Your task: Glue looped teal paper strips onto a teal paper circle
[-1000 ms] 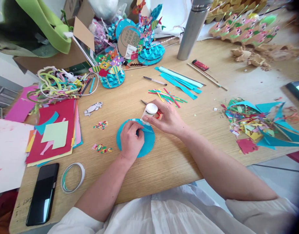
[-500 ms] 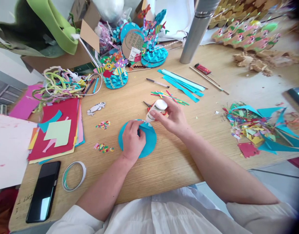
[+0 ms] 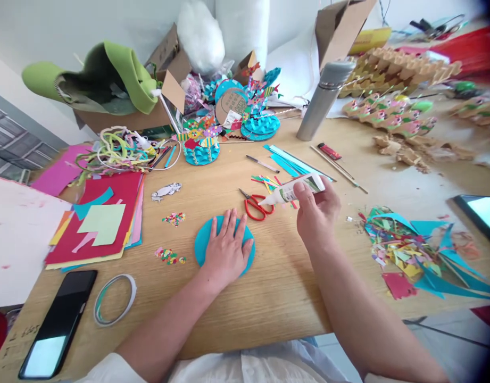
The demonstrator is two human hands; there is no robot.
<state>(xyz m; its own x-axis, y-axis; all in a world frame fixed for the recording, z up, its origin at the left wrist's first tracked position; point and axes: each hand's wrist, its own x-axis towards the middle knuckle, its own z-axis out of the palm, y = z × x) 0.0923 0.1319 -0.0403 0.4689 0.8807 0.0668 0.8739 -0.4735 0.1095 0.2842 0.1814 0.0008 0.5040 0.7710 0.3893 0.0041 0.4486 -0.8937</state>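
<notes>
**Left hand (image 3: 226, 252) lying flat on a round, bright-blue disc (image 3: 205, 239); right hand (image 3: 318, 213) gripping a white plastic squeeze bottle with a green-marked label (image 3: 287, 191)**

The disc is lying on the pale wooden table (image 3: 276, 298), near side, slightly left of centre. The left hand is covering much of its middle and near part, palm down, fingers extended and slightly parted, thumb spreading out to the right. Blue rim is showing all along the left and far sides.

The right hand is closing around the bottle, to the right of the disc and a little farther off. The bottle is tilting, its narrow white nozzle pointing left and slightly down. The nozzle tip is overlapping the red-handled scissors (image 3: 253, 201) in view; cannot tell whether the two are touching. The scissors are lying just beyond the disc's far right edge.

Thin multicoloured paper strips (image 3: 263, 182) are lying behind the bottle, partly hidden by it. Wider light-blue paper strips (image 3: 284, 159) are lying farther off. Two small heaps of coloured paper bits, one far (image 3: 174, 219) and one near (image 3: 171, 257), are sitting left of the disc.
</notes>
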